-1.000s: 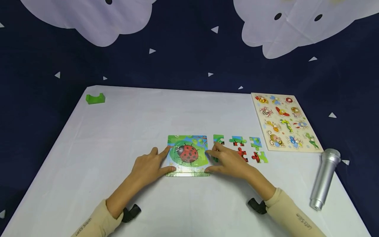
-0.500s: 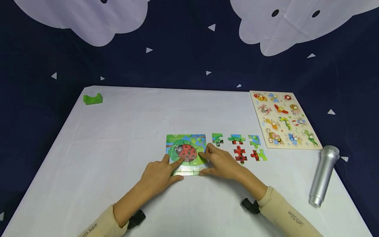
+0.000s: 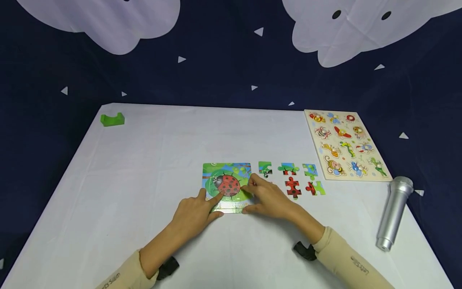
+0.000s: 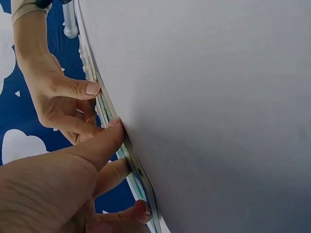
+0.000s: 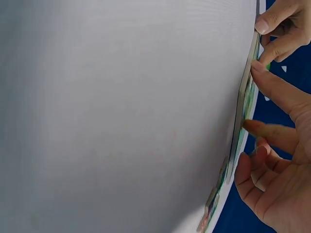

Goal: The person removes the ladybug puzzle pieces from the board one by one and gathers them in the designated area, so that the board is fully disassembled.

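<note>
A ladybug picture puzzle (image 3: 228, 167) lies flat on the white table between both hands, with a narrow strip along its near edge. My left hand (image 3: 192, 214) reaches in from the left, index finger extended over the picture below the ladybug and thumb at the near edge. From the right, my right hand (image 3: 271, 199) has its index fingertip on the picture's right part, its thumb also at the near edge. In the left wrist view, the left thumb (image 4: 108, 138) touches the board's thin edge. The right thumb (image 5: 272, 87) does likewise in the right wrist view.
Several loose jigsaw pieces (image 3: 293, 187) lie right of the puzzle, some partly behind the right hand. A wooden insect peg board (image 3: 341, 140) sits at the back right, with a silver microphone (image 3: 392, 216) nearer the right edge. A green block (image 3: 112, 120) stands at the far left corner.
My left hand has moved rightward from the puzzle's left edge, its index finger now over the picture. My right hand has shifted slightly left onto the picture. In the last half second both hands stayed nearly still.
</note>
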{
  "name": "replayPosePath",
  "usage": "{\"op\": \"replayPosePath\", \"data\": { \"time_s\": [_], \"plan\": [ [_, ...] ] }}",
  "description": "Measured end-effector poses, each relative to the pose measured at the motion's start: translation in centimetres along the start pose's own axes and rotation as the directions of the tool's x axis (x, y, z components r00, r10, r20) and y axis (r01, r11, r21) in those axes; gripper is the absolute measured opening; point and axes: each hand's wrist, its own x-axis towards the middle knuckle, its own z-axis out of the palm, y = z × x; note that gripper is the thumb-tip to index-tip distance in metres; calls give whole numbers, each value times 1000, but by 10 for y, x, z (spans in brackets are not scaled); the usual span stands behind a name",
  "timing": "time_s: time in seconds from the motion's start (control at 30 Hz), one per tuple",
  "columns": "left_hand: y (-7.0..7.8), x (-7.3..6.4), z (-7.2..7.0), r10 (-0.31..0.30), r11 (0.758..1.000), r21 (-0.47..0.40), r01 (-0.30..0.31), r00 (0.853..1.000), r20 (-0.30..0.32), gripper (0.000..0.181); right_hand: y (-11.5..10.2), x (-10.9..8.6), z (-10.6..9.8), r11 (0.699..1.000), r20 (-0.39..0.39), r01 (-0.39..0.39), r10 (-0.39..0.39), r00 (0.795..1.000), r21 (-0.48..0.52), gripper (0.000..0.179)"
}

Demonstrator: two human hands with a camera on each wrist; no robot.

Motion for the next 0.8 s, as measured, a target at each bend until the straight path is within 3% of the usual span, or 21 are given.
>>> {"op": "replayPosePath", "data": {
  "time_s": [0.17, 0.47, 0.8],
  "plan": [
    [1, 1, 0, -11, 1000, 14, 11, 1000, 2, 50, -1, 3, 2, 1000, -35, -12, 13, 999, 26, 64],
    [3, 1, -3, -17, 1000, 9, 17, 1000, 1, 50, -5, -1, 5, 999, -107, -22, 18, 994, -35, 63],
    [2, 1, -2, -22, 1000, -13, 22, 1000, 12, 51, -2, 0, 4, 995, -46, -75, 79, 996, 70, 58]
  ]
}}
